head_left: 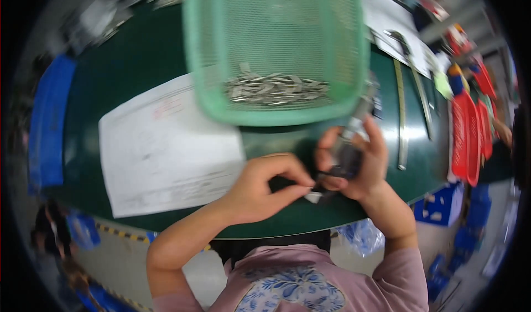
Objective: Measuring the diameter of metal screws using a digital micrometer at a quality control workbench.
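Note:
My right hand (368, 165) is closed around a caliper (349, 156), a dark-bodied tool with a grey metal beam slanting up to the right. My left hand (263, 187) pinches with thumb and forefinger at the caliper's jaw end. A small pale metal piece (313, 197) shows just under those fingertips, touching or very near the jaws; blur hides which. Beyond both hands stands a green mesh basket (271, 117), with a pile of small flat metal pieces (276, 89) at its near end.
A printed paper sheet (171, 151) lies left of the basket on the green table (133, 63). On the right lie a steel ruler (402, 124) and a long thin metal tool (420, 93). Red bins (466, 138) and a blue bin (50, 124) stand at the sides.

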Demonstrator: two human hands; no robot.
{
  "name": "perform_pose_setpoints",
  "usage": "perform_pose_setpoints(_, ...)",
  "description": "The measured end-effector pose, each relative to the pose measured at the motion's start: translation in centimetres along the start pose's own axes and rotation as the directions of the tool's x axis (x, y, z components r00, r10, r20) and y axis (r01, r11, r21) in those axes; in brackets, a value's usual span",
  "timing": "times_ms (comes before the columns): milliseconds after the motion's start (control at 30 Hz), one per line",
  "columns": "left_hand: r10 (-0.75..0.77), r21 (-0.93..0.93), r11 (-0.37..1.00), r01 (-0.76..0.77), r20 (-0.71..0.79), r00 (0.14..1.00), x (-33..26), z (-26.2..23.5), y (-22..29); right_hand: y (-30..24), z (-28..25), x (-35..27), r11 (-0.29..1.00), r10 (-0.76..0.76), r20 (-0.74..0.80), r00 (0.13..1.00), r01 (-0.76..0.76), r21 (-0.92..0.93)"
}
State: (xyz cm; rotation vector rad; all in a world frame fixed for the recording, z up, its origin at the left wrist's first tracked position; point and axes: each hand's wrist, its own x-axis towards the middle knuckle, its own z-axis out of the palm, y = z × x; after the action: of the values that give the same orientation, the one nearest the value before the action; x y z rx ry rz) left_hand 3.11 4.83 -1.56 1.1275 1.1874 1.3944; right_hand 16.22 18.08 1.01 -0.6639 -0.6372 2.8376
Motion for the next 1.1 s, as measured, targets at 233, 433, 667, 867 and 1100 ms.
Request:
perform_pose_setpoints(233,-0.079,-0.106,0.991,0.087,0.073,0.994,0.4,0.4,0.7,-0.1,-0.3,-0.9,0.992,-0.059,0.018,0.998,0.060,-0.112)
perform_pose_setpoints(433,-0.135,-0.205,0.968,0.145,0.059,0.989,-0.2,0.6,1.1,0.2,-0.4,-1.0,0.992,-0.055,0.055,0.997,0.061,-0.108)
perform_pose_setpoints(667,-0.112,-0.282,0.951,0.131,0.083,0.990,-0.1,0.0,0.6,0.5,0.0,-0.7,0.980,-0.090,0.080,0.993,0.103,-0.173)
perform_pose_setpoints(867,-0.070,-0.243,0.966,0.092,0.097,0.993,0.3,0.0,0.7,0.1,0.0,-0.8,0.976,-0.122,0.015,0.992,0.123,-0.177)
perform_pose_setpoints(1100,-0.033,-0.187,0.981,0.048,0.084,0.996,0.2,0.0,0.8,-0.1,0.0,-0.8,0.992,-0.085,0.013,0.996,0.085,-0.094)
